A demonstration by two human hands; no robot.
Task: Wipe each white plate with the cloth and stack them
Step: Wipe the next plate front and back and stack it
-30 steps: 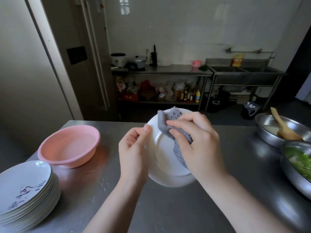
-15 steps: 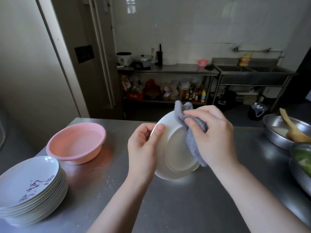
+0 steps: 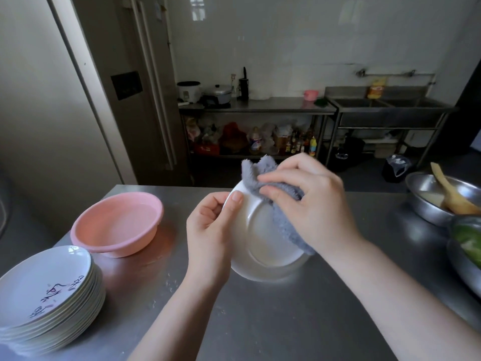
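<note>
A white plate [image 3: 263, 246] is held tilted above the steel table [image 3: 260, 321], its underside with the foot ring turned toward me. My left hand [image 3: 210, 233] grips its left rim, thumb on the edge. My right hand [image 3: 309, 204] holds a grey cloth [image 3: 283, 212] pressed against the plate's upper right part; the cloth drapes over the top rim and down the right side. A stack of several white plates with dark writing [image 3: 49, 290] stands at the table's near left corner.
A pink plastic basin [image 3: 117, 225] sits left of the held plate. At the right edge stand a steel bowl with a wooden spatula [image 3: 442, 196] and another bowl with green vegetables [image 3: 468, 246]. A fridge, a shelf table and a sink lie beyond.
The plate has been turned from its upper face to its underside toward me. My right hand with the cloth has shifted up to the top rim. The camera has dipped slightly.
</note>
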